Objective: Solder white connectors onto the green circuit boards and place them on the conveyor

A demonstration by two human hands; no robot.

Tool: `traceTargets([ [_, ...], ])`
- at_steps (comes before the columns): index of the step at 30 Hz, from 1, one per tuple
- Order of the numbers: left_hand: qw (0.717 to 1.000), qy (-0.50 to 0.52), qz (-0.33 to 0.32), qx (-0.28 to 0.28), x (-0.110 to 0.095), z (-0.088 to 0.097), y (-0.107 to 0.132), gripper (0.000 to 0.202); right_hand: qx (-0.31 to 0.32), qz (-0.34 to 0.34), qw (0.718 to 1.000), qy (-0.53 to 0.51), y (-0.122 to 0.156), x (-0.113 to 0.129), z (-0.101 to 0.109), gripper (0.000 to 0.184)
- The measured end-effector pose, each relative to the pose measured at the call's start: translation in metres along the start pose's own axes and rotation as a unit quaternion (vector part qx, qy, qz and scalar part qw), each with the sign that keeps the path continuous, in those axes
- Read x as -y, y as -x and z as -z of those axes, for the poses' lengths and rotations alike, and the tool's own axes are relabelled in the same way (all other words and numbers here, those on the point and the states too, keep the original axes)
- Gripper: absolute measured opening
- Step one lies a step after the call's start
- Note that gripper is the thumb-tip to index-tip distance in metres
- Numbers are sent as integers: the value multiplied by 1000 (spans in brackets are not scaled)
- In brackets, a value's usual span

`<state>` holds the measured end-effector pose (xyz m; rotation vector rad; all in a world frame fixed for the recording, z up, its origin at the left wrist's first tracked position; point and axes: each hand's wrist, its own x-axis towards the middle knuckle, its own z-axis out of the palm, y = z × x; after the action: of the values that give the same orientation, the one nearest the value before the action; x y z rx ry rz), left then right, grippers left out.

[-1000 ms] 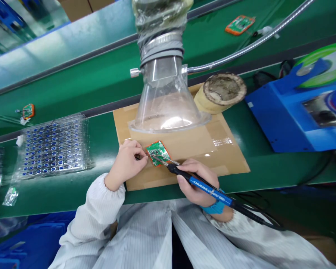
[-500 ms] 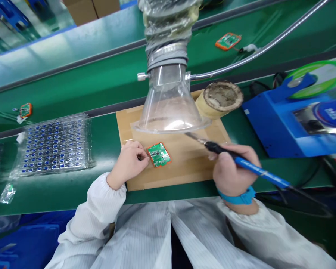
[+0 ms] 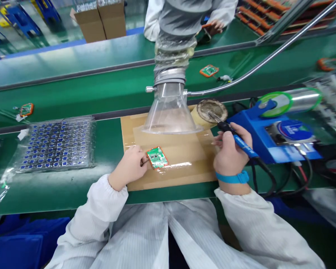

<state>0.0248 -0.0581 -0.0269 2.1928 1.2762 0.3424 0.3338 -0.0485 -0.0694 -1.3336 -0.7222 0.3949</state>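
My right hand point(image 3: 231, 155) is closed around a blue and black soldering iron point(image 3: 242, 145). The iron's tip reaches over the mouth of a round, cream-coloured pot point(image 3: 200, 118) with a dirty rim; whether it touches the inside is unclear. My left hand point(image 3: 132, 164) is pinched at the left edge of a green circuit board point(image 3: 157, 157) with an orange border. Something thin and dark shows between its fingertips, too small to name. The board lies on a tan cardboard sheet point(image 3: 182, 177). Just beyond it hangs a clear fume-extraction hood point(image 3: 169, 116).
Left of the cardboard sits a clear tray point(image 3: 58, 144) of small blue parts. To the right stands a blue soldering station point(image 3: 280, 138) with a solder spool point(image 3: 291, 102). More boards point(image 3: 209, 70) lie on the green belt behind. A co-worker's hand point(image 3: 217, 26) shows across the bench.
My right hand has brought the soldering iron's tip from over the cardboard to the pot. My left hand stays by the board. The view has shifted, revealing the co-worker and more of the right side.
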Motion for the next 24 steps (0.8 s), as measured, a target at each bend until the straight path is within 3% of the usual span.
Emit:
traceTargets([
  [5, 999, 35, 8, -11, 5, 1, 2, 18, 8, -110, 981, -163, -11, 11, -21, 45],
  [9, 987, 145, 60, -17, 12, 10, 4, 12, -6, -191, 965, -181, -13, 13, -37, 51],
  [11, 960, 262, 102, -1, 18, 16, 4, 14, -14, -198, 963, -181, -11, 11, -39, 58],
  [14, 879, 448, 162, 10, 28, 23, 4, 22, 4, -215, 960, -177, -4, 8, -37, 59],
  [16, 825, 527, 202, 6, 33, 27, 4, 26, 41, -234, 957, -166, 3, 6, -34, 53],
  [18, 789, 567, 237, -1, 37, 29, 4, 28, 75, -240, 955, -159, 12, 5, -31, 53],
  [21, 768, 585, 255, -48, 42, 31, -2, 27, 135, -235, 952, -144, 27, 4, -29, 59],
  [24, 766, 581, 246, -125, 47, 40, -25, 23, 170, -193, 958, -123, 38, 1, -28, 60],
])
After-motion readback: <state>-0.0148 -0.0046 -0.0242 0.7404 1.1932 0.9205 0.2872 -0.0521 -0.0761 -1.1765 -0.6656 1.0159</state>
